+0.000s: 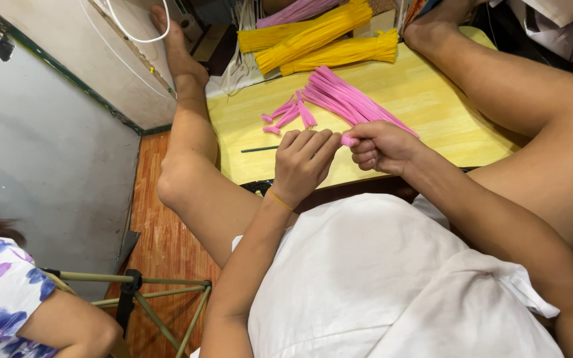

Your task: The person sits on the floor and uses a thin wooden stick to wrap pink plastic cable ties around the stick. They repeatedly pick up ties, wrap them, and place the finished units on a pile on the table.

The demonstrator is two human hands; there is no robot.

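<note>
Left of the long pink stem bundle [353, 99] lie a thin dark wire [258, 149] and a few finished short pink pieces [288, 114]. Your left hand [303, 162] curls over, and your right hand [381, 147] pinches, one pink stem [349, 140] at the bundle's near end; most stems look undone.

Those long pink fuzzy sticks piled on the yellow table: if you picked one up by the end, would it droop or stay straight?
Probably fairly straight: the pink sticks lie in straight lines, fanned out. Likely bendable too, since the short pink pieces beside them look folded over. They seem light; the right hand pinches one with only its fingertips, the left hand touching its end.
</note>
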